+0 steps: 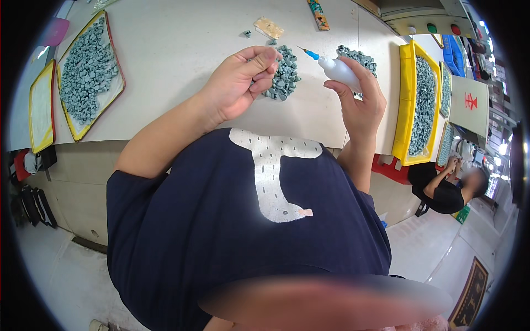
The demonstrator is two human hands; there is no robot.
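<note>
My right hand (364, 102) is wrapped round a white squeeze bottle (341, 73) tipped with a blue needle nozzle (311, 54). The needle points up and left, toward my left hand but apart from it. Thumb and fingertips of my left hand (238, 83) are pinched together; whatever they hold, if anything, is too small to make out. Just right of that hand lies a heap of small grey-green pieces (286, 77), partly covered by the fingers. Another heap of similar pieces (359, 55) sits behind the bottle and my right hand.
At the left, a yellow-edged tray (117, 65) carries many grey-green pieces, beside an emptier tray (41, 110). A yellow bin (404, 99) of pieces stands right. Farther back lie a cream slab (269, 27) and a patterned strip (318, 15). Another person (450, 187) sits far right.
</note>
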